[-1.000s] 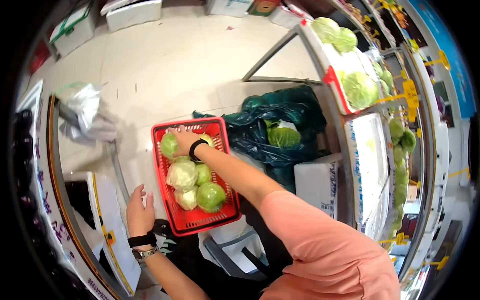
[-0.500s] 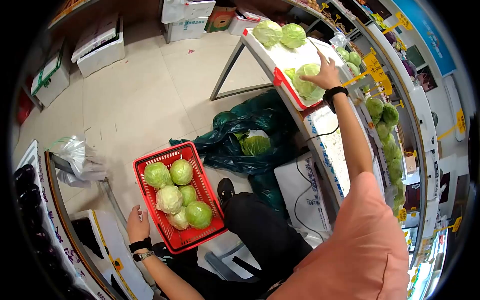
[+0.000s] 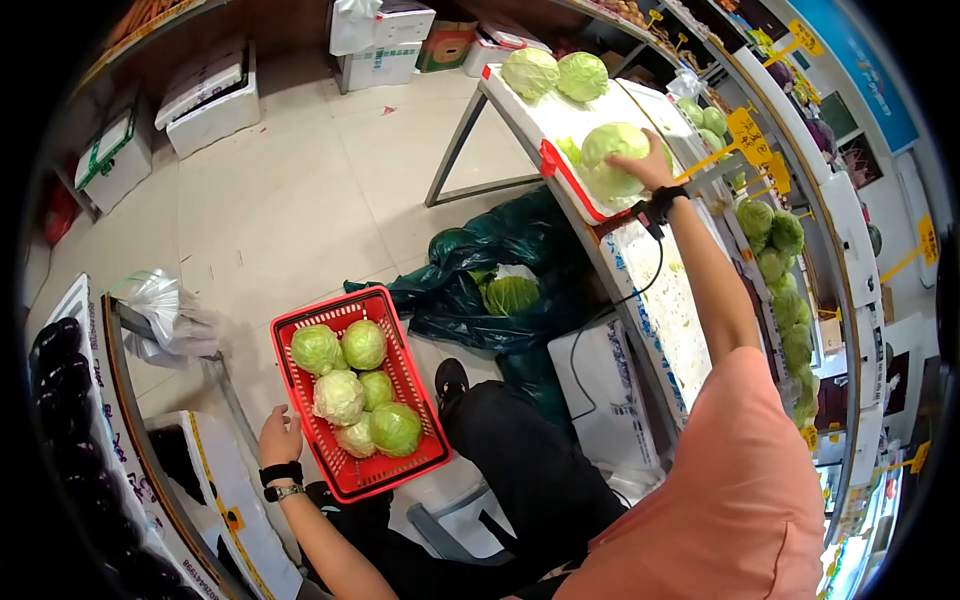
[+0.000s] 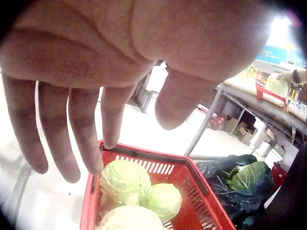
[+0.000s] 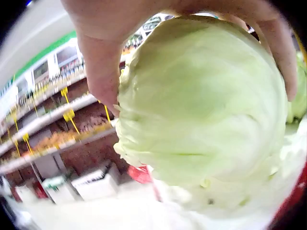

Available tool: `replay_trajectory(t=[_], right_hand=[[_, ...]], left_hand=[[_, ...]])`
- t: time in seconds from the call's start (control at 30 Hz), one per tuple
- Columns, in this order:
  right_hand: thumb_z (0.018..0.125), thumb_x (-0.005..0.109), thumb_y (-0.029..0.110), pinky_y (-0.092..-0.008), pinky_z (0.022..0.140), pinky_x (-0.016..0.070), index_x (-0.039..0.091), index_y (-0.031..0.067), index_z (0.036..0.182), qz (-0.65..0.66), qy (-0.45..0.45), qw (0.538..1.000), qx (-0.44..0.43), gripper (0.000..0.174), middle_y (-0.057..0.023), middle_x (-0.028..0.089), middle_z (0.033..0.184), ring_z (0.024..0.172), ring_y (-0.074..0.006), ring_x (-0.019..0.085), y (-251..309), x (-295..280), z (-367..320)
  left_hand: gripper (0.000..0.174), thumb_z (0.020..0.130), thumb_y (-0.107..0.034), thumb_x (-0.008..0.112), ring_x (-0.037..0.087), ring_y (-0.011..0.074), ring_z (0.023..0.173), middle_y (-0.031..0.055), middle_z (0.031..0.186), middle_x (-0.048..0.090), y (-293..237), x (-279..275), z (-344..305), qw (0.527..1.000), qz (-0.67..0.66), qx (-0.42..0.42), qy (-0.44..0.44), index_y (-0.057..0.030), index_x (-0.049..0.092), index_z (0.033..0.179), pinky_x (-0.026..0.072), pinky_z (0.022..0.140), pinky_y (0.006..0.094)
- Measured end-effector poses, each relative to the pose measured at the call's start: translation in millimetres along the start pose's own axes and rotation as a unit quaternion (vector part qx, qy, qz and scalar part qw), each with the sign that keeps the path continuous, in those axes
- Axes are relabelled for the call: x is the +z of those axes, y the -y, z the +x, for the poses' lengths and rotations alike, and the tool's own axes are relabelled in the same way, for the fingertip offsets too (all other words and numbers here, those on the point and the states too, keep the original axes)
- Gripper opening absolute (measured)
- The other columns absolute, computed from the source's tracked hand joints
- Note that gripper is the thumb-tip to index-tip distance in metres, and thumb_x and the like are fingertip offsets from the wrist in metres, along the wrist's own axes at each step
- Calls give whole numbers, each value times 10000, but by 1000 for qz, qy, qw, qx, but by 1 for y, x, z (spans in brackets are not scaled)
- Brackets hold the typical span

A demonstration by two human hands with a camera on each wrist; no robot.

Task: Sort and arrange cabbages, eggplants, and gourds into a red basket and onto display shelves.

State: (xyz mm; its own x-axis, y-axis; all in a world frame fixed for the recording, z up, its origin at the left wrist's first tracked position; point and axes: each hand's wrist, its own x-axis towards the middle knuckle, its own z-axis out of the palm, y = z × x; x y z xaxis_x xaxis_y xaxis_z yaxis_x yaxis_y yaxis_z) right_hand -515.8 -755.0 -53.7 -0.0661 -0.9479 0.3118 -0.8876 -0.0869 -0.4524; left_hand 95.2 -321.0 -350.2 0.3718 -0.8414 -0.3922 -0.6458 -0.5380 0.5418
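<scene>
On the sloping white foam stand, my right hand grips a pale green cabbage. The right wrist view has this cabbage filling most of the frame, with thumb and fingers spread round its sides. Down at the lower left, my left hand is beside a red plastic basket, fingers loose and holding nothing. Seen close in the left wrist view, that hand hangs with fingers extended over the basket's edge. Several cabbages lie inside the basket.
Two more cabbages sit at the stand's far end. Dark green plastic bags with a leafy cabbage lie between basket and stand. A cable hangs from my right wrist. Eggplants line the left edge.
My right hand has left the cabbages in the basket, crossed to the stand on the right and closed round a cabbage there. My left hand has stayed beside the basket.
</scene>
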Motion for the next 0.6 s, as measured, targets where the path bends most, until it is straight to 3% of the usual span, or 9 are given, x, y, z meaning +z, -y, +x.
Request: replay_trajectory(t=[0.03,0.1,0.2,0.3,0.37,0.47,0.53,0.57,0.6], right_hand=[[656,910,373,-432,967,538,374,0,1460,148,32,988,38,1036,-206,571,1326,1182,-308,616,6,-7,-4],[802,800,381,-466,973,550,396,24,1454,368,99,919,105,847,-185,570,1350,1196,-298,617,59,-29,-45],[952,574,474,-530,1049,493,369,62,1489,538,262,799,67,708,-146,520,1445,1295,-305,558,70,-40,-74],[949,603,460,-485,1060,479,355,55,1504,630,333,698,70,731,-109,519,1461,1318,-280,535,95,-20,-124],[942,570,511,-496,1072,464,385,90,1501,610,347,710,59,724,-110,509,1467,1317,-276,530,89,19,-147],[892,638,549,-468,1058,472,400,69,1488,588,401,697,85,802,-103,528,1445,1303,-276,533,151,92,-228],[878,663,553,-491,1051,471,396,72,1490,615,466,617,153,822,-110,525,1450,1303,-285,533,187,143,-282],[876,677,541,-504,1053,465,404,74,1487,630,497,562,199,816,-116,525,1454,1306,-290,534,195,170,-305],[882,670,540,-523,1051,463,397,83,1491,622,515,546,224,809,-119,524,1453,1306,-299,533,203,194,-329]], left_hand=[[413,950,-319,608,651,371,1014,188,1080,691,-4,-2,-2,1000,5,-1,0,-26,603,1241,511,871,454],[417,948,-322,609,649,377,1018,193,1081,690,-6,-2,-4,1000,11,-4,2,-24,603,1239,511,874,455],[430,939,-327,621,649,388,1013,219,1067,686,-9,-1,-6,1000,8,-4,-5,-18,603,1238,511,876,465],[466,924,-334,627,663,389,1032,243,1104,689,-11,-3,-6,1000,5,17,-16,-18,606,1265,519,893,467],[478,931,-361,614,653,391,1063,242,1137,681,-30,-18,-15,1000,-1,-3,2,-25,604,1272,517,906,467],[487,943,-386,606,642,388,1087,227,1173,675,-41,-34,-25,999,-34,25,23,-29,604,1275,514,909,466],[430,982,-336,598,669,294,1061,196,1147,692,-30,-17,-14,974,-196,106,39,-10,610,1263,512,917,378],[423,1011,-332,570,642,235,1079,148,1169,683,-41,-22,-18,953,-278,105,62,-9,604,1281,496,937,346],[417,1039,-329,542,615,176,1097,100,1192,675,-53,-26,-22,925,-357,101,84,-8,598,1299,480,957,315]])
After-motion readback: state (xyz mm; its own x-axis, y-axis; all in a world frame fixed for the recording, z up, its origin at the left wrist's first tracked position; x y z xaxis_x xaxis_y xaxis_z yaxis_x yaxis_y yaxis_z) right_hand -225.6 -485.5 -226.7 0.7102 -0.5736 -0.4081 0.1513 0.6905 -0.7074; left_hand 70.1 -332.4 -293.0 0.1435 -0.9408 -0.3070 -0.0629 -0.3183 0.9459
